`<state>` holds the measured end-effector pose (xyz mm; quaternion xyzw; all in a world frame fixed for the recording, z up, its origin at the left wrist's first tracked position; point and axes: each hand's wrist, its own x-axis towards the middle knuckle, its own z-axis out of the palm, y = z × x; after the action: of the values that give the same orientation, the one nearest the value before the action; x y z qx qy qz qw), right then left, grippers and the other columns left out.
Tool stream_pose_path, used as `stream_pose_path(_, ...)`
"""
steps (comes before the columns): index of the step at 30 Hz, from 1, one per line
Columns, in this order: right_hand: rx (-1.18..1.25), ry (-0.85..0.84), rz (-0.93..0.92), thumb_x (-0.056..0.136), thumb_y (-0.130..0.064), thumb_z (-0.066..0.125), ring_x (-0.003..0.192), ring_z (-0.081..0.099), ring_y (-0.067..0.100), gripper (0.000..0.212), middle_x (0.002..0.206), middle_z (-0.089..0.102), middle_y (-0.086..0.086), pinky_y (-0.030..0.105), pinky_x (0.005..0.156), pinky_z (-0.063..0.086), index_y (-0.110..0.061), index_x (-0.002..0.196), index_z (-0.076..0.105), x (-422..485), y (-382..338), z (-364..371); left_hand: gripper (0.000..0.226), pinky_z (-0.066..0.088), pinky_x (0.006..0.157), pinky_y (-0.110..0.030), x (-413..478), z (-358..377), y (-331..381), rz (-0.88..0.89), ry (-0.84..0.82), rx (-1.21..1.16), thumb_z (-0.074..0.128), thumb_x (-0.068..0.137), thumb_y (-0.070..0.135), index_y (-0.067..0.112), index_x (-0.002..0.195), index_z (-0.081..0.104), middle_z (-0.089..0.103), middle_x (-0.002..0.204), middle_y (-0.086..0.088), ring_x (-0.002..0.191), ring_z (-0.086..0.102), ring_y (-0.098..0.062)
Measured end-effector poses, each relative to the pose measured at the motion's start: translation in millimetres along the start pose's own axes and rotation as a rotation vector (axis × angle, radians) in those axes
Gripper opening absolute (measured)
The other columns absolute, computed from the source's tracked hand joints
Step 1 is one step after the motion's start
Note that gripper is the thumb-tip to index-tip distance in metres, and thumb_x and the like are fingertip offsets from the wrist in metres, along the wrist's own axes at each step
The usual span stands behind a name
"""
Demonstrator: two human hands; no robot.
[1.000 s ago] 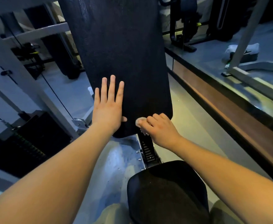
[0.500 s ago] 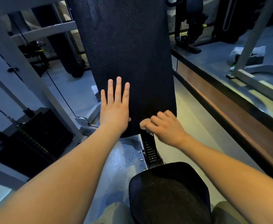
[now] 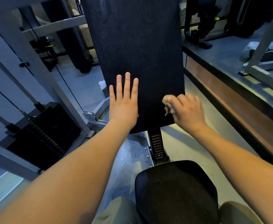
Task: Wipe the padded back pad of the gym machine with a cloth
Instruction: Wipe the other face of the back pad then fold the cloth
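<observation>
Weight stack (image 3: 42, 135) at far left, left hand (image 3: 124, 104) flat, fingers spread wide on the black back pad (image 3: 137, 54) at centre, right hand (image 3: 188, 110) blurred, clutching a small cloth (image 3: 168, 105) against the pad's lower right corner, seat (image 3: 176, 191) below

Right hand (image 3: 189, 110), cloth (image 3: 168, 105) blurred; back pad (image 3: 137, 46) top cropped

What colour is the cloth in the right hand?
Pale beige cloth, motion-blurred, bunched in the right hand; head view.

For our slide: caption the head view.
Left hand braces black padded back pad; right hand wipes with pale cloth.
</observation>
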<state>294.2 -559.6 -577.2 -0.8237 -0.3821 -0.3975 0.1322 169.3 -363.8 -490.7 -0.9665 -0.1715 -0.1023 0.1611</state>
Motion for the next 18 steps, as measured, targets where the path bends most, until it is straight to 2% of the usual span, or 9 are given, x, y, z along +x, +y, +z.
stream_pose_path(2, 0.062, 0.009, 0.255, 0.083, -0.014, 0.058, 0.080, 0.045, 0.031, 0.041, 0.090, 0.053, 0.009, 0.040, 0.068, 0.031, -0.015, 0.124, 0.060, 5, -5, 0, 0.125, -0.008, 0.122, -0.058, 0, 0, -1, -0.004, -0.007, -0.001, 0.071, 0.088, 0.045, 0.014, 0.152, -0.032, -0.041, 0.156, -0.016, 0.145, -0.033, -0.041)
stream_pose_path(4, 0.146, -0.002, 0.393, 0.078, -0.011, 0.060, 0.080, 0.046, 0.032, 0.046, 0.090, 0.053, 0.010, 0.041, 0.068, 0.032, -0.013, 0.124, 0.060, -8, -38, 7, 0.125, -0.007, 0.122, -0.059, 1, 1, -1, -0.001, -0.002, 0.000, 0.070, 0.088, 0.046, 0.014, 0.152, -0.032, -0.042, 0.156, -0.016, 0.145, -0.034, -0.041)
stream_pose_path(7, 0.175, -0.103, 0.181, 0.076, -0.008, 0.069, 0.076, 0.044, 0.028, 0.042, 0.086, 0.053, 0.006, 0.039, 0.066, 0.027, -0.014, 0.117, 0.065, -45, -85, 25, 0.125, -0.007, 0.122, -0.059, 0, 3, -1, 0.001, 0.007, -0.001, 0.070, 0.088, 0.048, 0.014, 0.152, -0.032, -0.041, 0.157, -0.016, 0.146, -0.033, -0.041)
stream_pose_path(9, 0.145, -0.132, 0.010, 0.078, -0.012, 0.074, 0.075, 0.044, 0.026, 0.038, 0.085, 0.053, 0.003, 0.039, 0.066, 0.026, -0.017, 0.115, 0.066, -61, -80, 28, 0.125, -0.009, 0.121, -0.058, 0, 4, -1, 0.000, 0.013, -0.002, 0.069, 0.088, 0.048, 0.014, 0.152, -0.032, -0.040, 0.157, -0.016, 0.146, -0.032, -0.041)
stream_pose_path(11, 0.116, -0.135, 0.091, 0.078, -0.014, 0.075, 0.076, 0.047, 0.027, 0.042, 0.085, 0.054, 0.003, 0.040, 0.068, 0.030, -0.020, 0.117, 0.062, -65, -59, 26, 0.124, -0.010, 0.120, -0.058, 0, 5, -1, 0.001, 0.015, 0.001, 0.069, 0.088, 0.048, 0.014, 0.151, -0.032, -0.039, 0.158, -0.016, 0.146, -0.032, -0.041)
stream_pose_path(14, 0.169, -0.122, 0.527, 0.078, -0.013, 0.072, 0.082, 0.049, 0.028, 0.048, 0.091, 0.056, 0.005, 0.040, 0.073, 0.035, -0.019, 0.123, 0.055, -62, -65, 24, 0.125, -0.011, 0.119, -0.058, 0, 7, 0, 0.000, 0.028, 0.008, 0.070, 0.087, 0.047, 0.014, 0.152, -0.032, -0.038, 0.158, -0.017, 0.147, -0.031, -0.042)
stream_pose_path(15, 0.214, -0.109, 0.588, 0.078, -0.011, 0.070, 0.082, 0.048, 0.028, 0.048, 0.092, 0.055, 0.006, 0.039, 0.074, 0.035, -0.017, 0.124, 0.055, -61, -79, 25, 0.126, -0.010, 0.119, -0.058, 1, 8, 0, -0.001, 0.034, 0.007, 0.071, 0.087, 0.047, 0.014, 0.152, -0.032, -0.038, 0.158, -0.017, 0.147, -0.031, -0.042)
stream_pose_path(16, 0.243, -0.103, 0.573, 0.077, -0.009, 0.069, 0.082, 0.048, 0.028, 0.049, 0.091, 0.054, 0.006, 0.040, 0.073, 0.035, -0.016, 0.123, 0.055, -60, -96, 26, 0.126, -0.010, 0.119, -0.058, 1, 8, 0, -0.004, 0.038, 0.008, 0.071, 0.087, 0.047, 0.014, 0.152, -0.031, -0.037, 0.158, -0.017, 0.147, -0.030, -0.042)
stream_pose_path(18, 0.256, -0.127, 0.401, 0.074, -0.007, 0.072, 0.080, 0.047, 0.028, 0.050, 0.089, 0.053, 0.006, 0.040, 0.070, 0.034, -0.015, 0.121, 0.057, -64, -115, 31, 0.126, -0.010, 0.119, -0.058, 1, 8, 0, -0.009, 0.039, 0.011, 0.071, 0.087, 0.046, 0.014, 0.152, -0.032, -0.038, 0.158, -0.017, 0.147, -0.030, -0.042)
